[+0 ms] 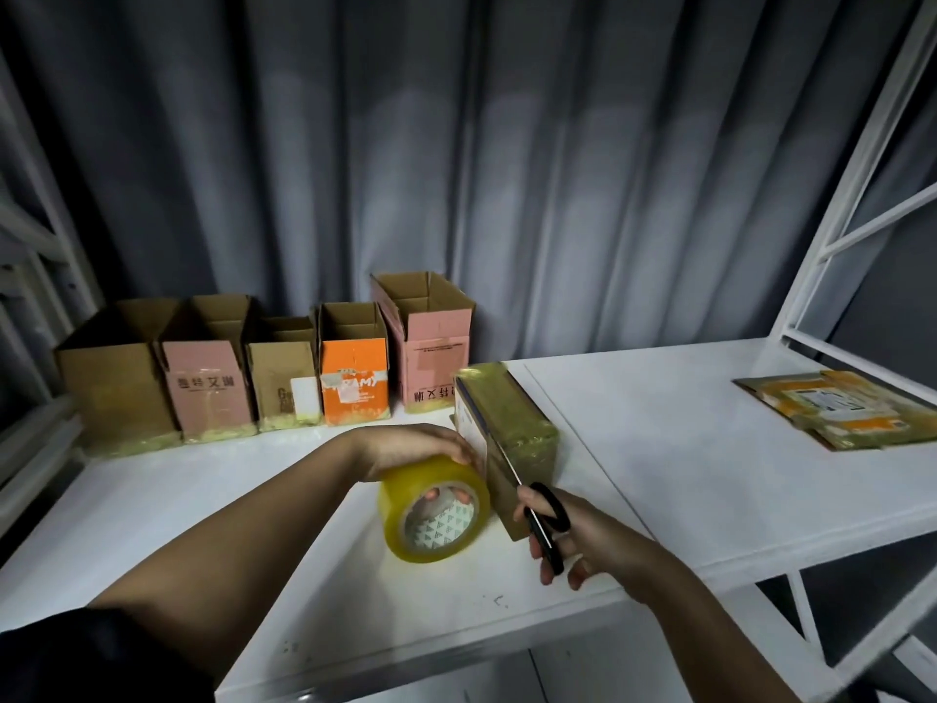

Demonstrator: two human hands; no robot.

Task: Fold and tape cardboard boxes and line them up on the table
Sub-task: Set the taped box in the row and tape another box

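The cardboard box I am taping (507, 438) lies on the white table (684, 449), close in front of me near the middle. Its long axis runs away from me, slanting a little to the left toward the far row. Its top face is glossy with yellowish clear tape, and a white label shows on its left side.

My left hand (421, 449) grasps the roll of clear yellowish packing tape (433, 512), fingers curled through the core, which bears a triangle print. The roll stands on edge, just beside the box's left side.

My right hand (568, 535) grips black-handled scissors (537, 509), fingers through the loops. The metal blades point away from me, along the box's left edge; I cannot tell whether they are parted.

Along the far edge stand five open-topped boxes in a row: plain brown (119, 383), pink (208, 378), small brown (284, 383), orange (355, 378), tall pink (431, 347). Their bases are taped.

Flattened cardboard (841, 416) lies at the far right. Grey pleated curtain (456, 144) hangs behind; a white metal frame (862, 170) rises on the right.
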